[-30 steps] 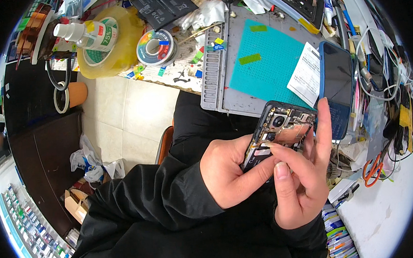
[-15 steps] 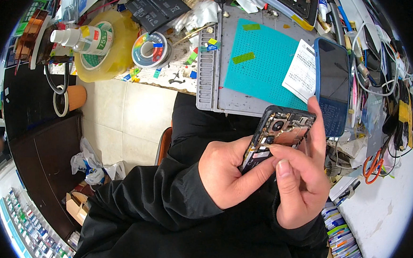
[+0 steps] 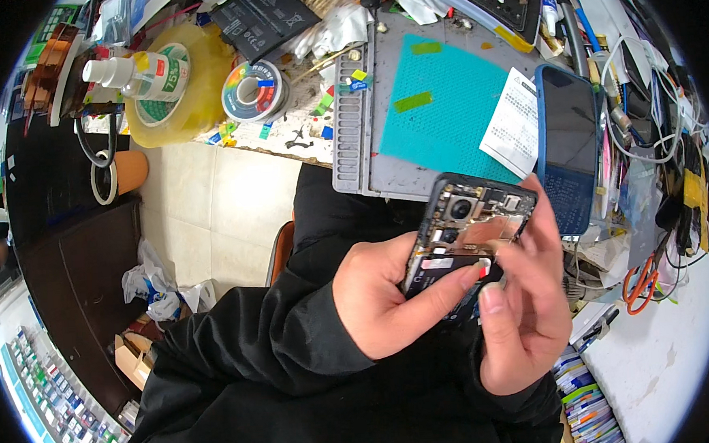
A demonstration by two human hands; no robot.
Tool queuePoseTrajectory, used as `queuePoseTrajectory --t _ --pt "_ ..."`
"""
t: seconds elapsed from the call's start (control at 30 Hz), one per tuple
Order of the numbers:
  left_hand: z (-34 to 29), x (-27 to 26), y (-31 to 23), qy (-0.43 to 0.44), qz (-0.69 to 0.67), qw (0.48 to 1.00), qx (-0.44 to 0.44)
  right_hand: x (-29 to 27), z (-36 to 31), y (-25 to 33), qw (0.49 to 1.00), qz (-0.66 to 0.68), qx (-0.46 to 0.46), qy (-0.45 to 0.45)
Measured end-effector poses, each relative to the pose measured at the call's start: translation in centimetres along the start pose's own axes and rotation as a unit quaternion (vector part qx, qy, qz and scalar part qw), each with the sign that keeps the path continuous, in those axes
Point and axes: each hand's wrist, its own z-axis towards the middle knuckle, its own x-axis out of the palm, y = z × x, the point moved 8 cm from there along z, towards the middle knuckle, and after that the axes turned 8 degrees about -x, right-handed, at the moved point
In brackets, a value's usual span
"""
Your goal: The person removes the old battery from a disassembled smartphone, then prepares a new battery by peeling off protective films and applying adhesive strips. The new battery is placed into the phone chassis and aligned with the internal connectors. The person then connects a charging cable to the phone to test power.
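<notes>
The phone point(image 3: 468, 239) now tips flatter toward view, near the mat point(image 3: 434, 135) — left hand point(image 3: 384, 301) gripping it, thumb across the face. Right hand's point(image 3: 537, 332) blurred forefinger has drawn rightward, probably easing access inside — whether it pinches anything, I cannot tell.

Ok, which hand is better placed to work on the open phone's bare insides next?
Probably the right hand: its bent finger is at the edge of the bare insides. The left hand grips the phone by its left side, thumb across the lower part, so it looks suited to steadying.
</notes>
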Motion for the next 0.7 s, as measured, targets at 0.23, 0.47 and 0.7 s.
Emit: queuePoseTrajectory --t 0.23,0.47,0.7 --pt "-0.2 -0.2 -1.4 -0.021 -0.013 0.995 0.092 -1.8 -0.8 -1.5 0.976 0.125 0.168 -0.063" --pt "-0.2 -0.1 -1.5 -0.018 0.017 0.995 0.099 -1.8 -0.6 -1.6 0.987 0.121 0.107 -0.024" --pt "0.0 0.1 -1.5 -0.022 0.019 0.995 0.097 -1.9 -0.5 -1.5 0.990 0.096 0.105 -0.001"
